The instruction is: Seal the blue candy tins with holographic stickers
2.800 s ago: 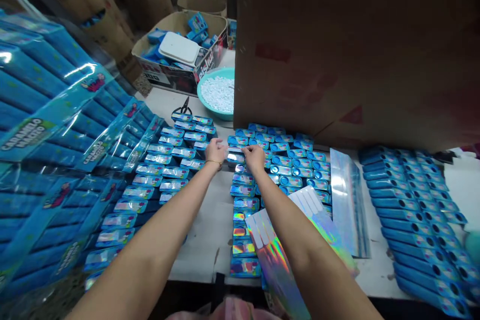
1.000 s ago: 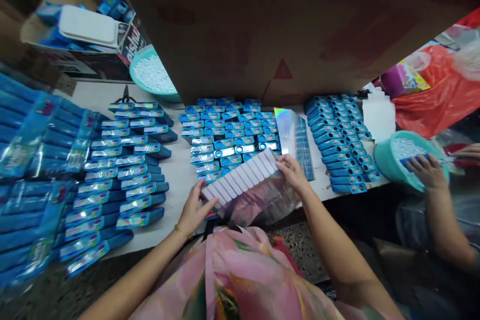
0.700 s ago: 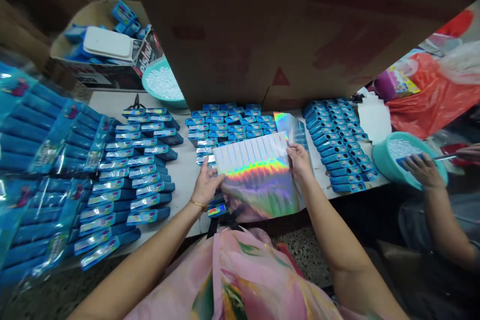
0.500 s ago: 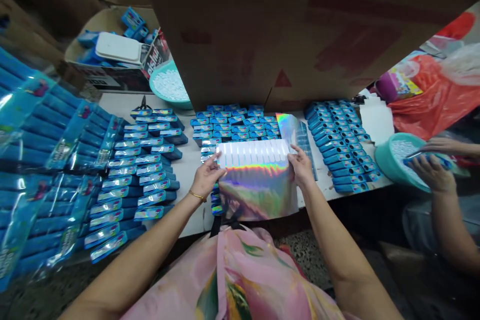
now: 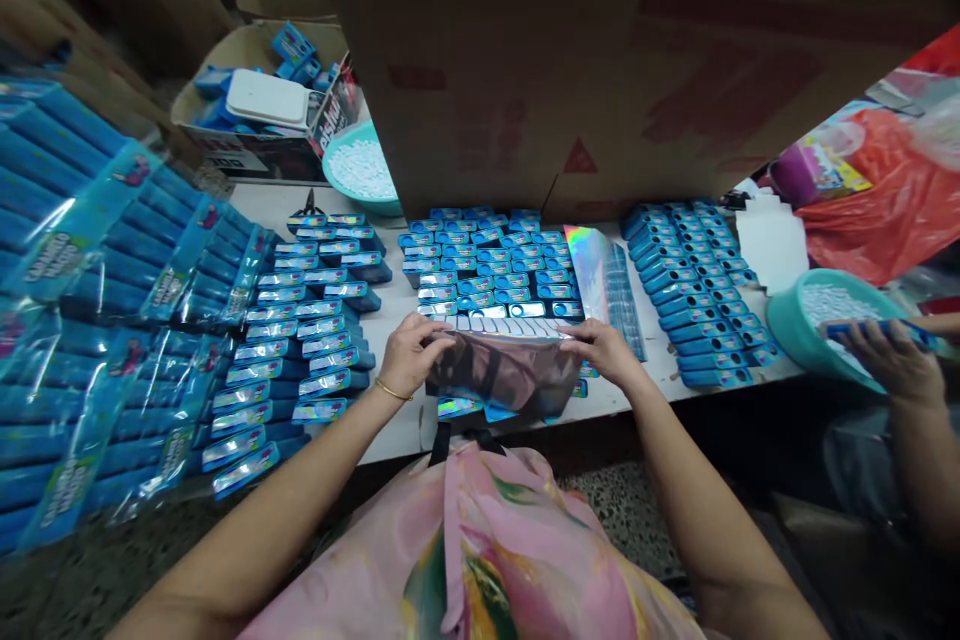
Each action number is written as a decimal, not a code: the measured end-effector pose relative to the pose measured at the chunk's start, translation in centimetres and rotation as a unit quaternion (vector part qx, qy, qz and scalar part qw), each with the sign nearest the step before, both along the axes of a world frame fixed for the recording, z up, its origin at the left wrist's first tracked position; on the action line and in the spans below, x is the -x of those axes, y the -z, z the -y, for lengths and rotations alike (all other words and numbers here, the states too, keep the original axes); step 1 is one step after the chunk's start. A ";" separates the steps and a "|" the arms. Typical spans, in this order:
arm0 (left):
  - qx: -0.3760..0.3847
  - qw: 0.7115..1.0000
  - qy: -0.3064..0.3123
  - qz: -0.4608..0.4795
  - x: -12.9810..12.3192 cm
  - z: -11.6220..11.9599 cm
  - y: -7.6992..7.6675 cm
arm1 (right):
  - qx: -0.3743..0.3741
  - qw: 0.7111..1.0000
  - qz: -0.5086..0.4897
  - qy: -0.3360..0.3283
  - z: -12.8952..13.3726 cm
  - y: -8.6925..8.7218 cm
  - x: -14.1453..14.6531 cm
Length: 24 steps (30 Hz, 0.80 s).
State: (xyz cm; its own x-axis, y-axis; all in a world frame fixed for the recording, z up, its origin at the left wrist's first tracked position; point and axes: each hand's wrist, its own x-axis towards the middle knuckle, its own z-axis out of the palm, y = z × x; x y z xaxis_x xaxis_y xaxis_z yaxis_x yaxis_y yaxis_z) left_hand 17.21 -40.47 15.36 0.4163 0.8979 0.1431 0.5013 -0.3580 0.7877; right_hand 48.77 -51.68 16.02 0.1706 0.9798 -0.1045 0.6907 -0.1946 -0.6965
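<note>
A shiny holographic sticker sheet (image 5: 502, 370) is stretched between my two hands, over the table's front part. My left hand (image 5: 414, 352) pinches its left corner and my right hand (image 5: 600, 348) pinches the right one. White strips run along its far edge, and its near part looks dark and reflective. Rows of small blue boxes (image 5: 495, 265) lie just beyond and partly under the sheet, which hides some of them. More holographic sheets (image 5: 604, 285) lie to the right of my right hand.
Blue box stacks (image 5: 330, 340) stand at left, beside plastic-wrapped blue packs (image 5: 97, 260). More boxes (image 5: 690, 300) stand at right. A large carton (image 5: 525, 70) blocks the back. Teal basins (image 5: 787, 330) hold white pieces. A co-worker's hand (image 5: 892, 360) holds a blue item at far right.
The sheet has tilted, so its face now looks dark and foreshortened, and more blue boxes show beyond it. Both hands keep their pinch. The whole view has shifted slightly.
</note>
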 end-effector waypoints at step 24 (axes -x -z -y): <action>0.006 0.999 -0.017 0.046 1.9 5.3 -7.0 | -0.346 0.856 0.358 -0.140 3.3 -2.8 2.9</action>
